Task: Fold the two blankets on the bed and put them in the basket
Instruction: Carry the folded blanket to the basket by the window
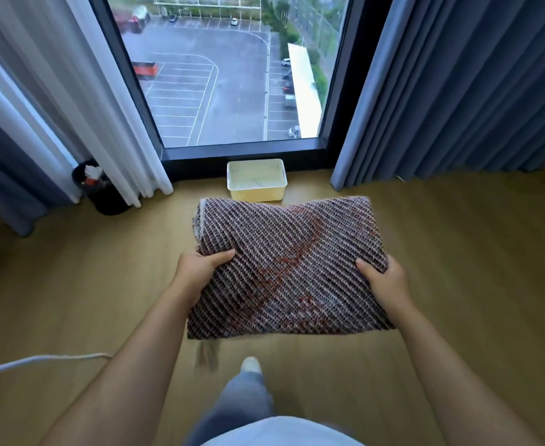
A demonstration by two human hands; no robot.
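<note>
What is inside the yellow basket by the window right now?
The yellow basket shows only its bare perforated floor and walls; no blanket in it. Its front wall hides the nearest strip of floor; the folded blanket covers that wall's foot.

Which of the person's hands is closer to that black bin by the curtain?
Left. The left hand grips the folded blanket on the side toward the black bin; the right hand grips its opposite edge, farther away.
</note>
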